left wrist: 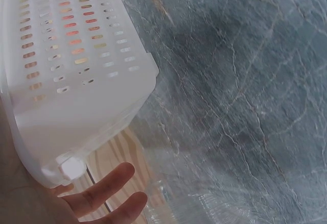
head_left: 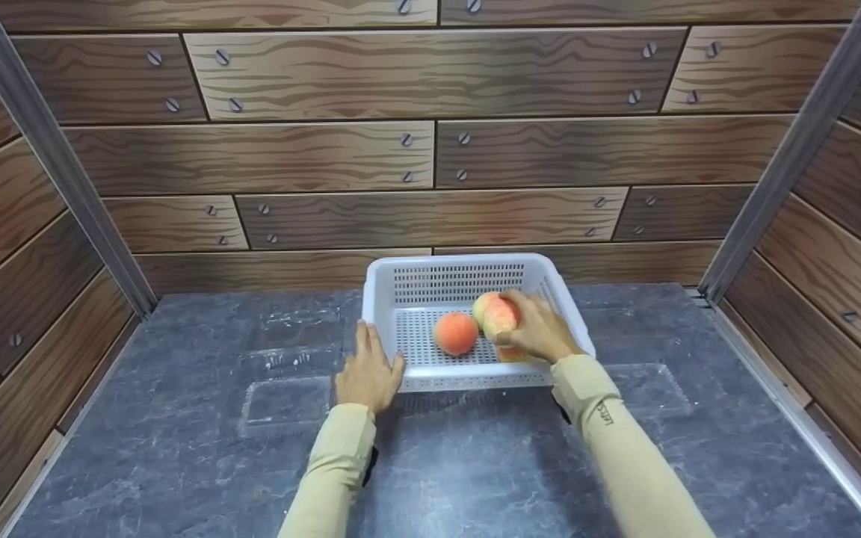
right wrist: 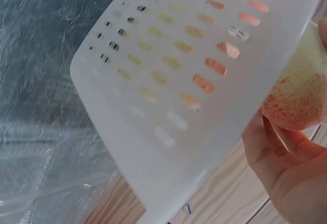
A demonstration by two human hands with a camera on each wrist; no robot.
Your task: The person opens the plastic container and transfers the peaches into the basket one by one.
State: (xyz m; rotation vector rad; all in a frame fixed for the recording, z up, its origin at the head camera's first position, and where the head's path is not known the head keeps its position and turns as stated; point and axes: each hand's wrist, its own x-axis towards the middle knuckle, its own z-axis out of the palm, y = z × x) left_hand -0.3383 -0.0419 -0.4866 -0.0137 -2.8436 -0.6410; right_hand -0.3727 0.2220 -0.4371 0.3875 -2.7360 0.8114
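Note:
A white perforated plastic basket point(head_left: 445, 379) holds several peaches. My right hand point(head_left: 542, 329) grips a yellow-and-red peach point(head_left: 501, 320) over the basket's right half. In the right wrist view, the fingers point(right wrist: 286, 152) curl against that peach point(right wrist: 301, 89) just beyond the rim. An orange-red peach point(head_left: 456, 333) lies in the middle of the basket. Another, paler peach point(head_left: 483, 305) shows partly behind the gripped one, and an orange patch of fruit shows below the hand. My left hand point(head_left: 369, 376) touches the basket's left front corner, its fingers point(left wrist: 110, 185) extended past the wall.
The basket stands on a dark grey marbled tabletop point(head_left: 199, 448), close to the wood-patterned back wall point(head_left: 326, 157). Clear, flat plastic-like patches point(head_left: 288, 400) lie left and right of the basket. Metal posts point(head_left: 72, 164) mark the corners.

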